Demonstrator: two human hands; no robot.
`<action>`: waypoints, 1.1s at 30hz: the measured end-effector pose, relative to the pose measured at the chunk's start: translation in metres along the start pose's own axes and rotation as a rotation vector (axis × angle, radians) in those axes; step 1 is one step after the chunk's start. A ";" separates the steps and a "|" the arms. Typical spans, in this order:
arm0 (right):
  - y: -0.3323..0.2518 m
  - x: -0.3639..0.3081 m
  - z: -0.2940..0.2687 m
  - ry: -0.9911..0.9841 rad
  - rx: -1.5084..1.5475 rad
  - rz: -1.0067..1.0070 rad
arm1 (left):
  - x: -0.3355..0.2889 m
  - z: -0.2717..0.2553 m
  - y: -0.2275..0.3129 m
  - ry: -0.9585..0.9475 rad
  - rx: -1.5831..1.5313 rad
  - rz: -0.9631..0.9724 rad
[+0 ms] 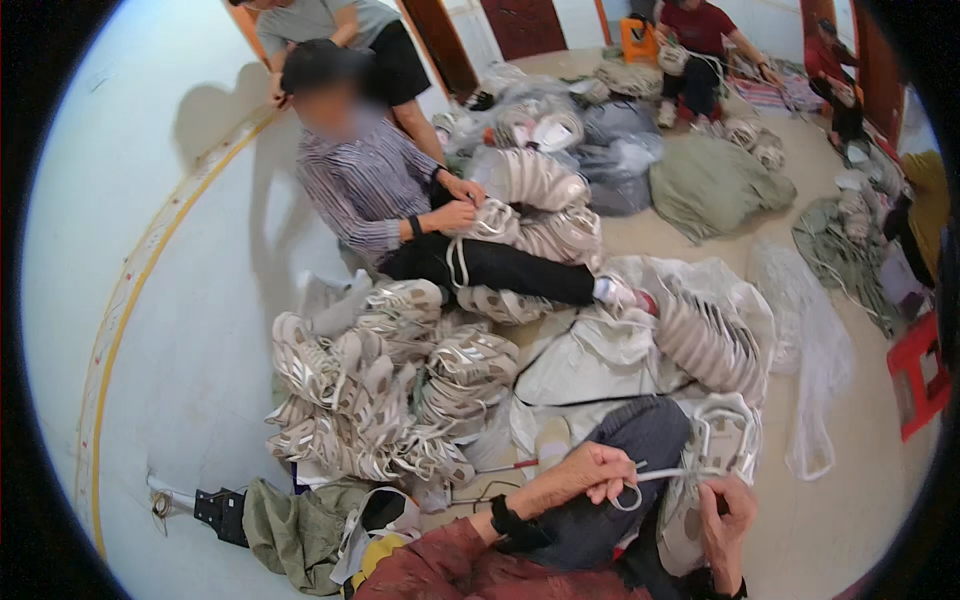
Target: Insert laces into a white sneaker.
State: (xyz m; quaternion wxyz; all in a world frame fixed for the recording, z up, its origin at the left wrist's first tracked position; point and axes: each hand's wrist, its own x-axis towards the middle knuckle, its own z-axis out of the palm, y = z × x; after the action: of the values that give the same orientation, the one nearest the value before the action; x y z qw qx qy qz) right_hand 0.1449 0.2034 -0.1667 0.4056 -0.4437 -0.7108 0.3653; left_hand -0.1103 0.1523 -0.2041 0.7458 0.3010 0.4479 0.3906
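My left hand (pixel 600 472) is closed in a pinch on a white shoelace (pixel 662 471), whose loose loop hangs below my fingers. The lace runs taut to the right, toward a beige sneaker (pixel 682 535) beside my bent knee. At the sneaker, my right hand (pixel 728 508) has thumb and fingers pinched together at the far end of the lace; the exact grip there is partly hidden. Just beyond my hands lies another beige and brown sneaker (pixel 722 432) with laces in it.
A heap of beige sneakers (pixel 390 380) lies left of me. A seated person (pixel 350 180) works on shoes ahead. A row of sneakers (pixel 705 335) rests on white sacking (pixel 580 365). To the right stands a red stool (pixel 918 375), and green sacks (pixel 715 185) lie farther off.
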 end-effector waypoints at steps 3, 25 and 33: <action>0.007 0.001 -0.002 -0.017 -0.054 -0.078 | -0.004 0.002 0.008 0.095 0.073 -0.040; 0.017 0.004 -0.001 -0.020 0.154 -0.023 | 0.023 0.058 0.034 0.301 0.603 0.368; 0.003 0.015 0.000 0.070 -0.081 -0.033 | 0.040 0.057 0.032 0.233 0.729 0.401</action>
State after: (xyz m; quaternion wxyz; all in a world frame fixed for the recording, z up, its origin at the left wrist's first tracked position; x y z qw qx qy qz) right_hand 0.1420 0.2183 -0.1654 0.4180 -0.4606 -0.7175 0.3137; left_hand -0.0567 0.1969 -0.1718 0.4445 0.5799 0.5704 0.3751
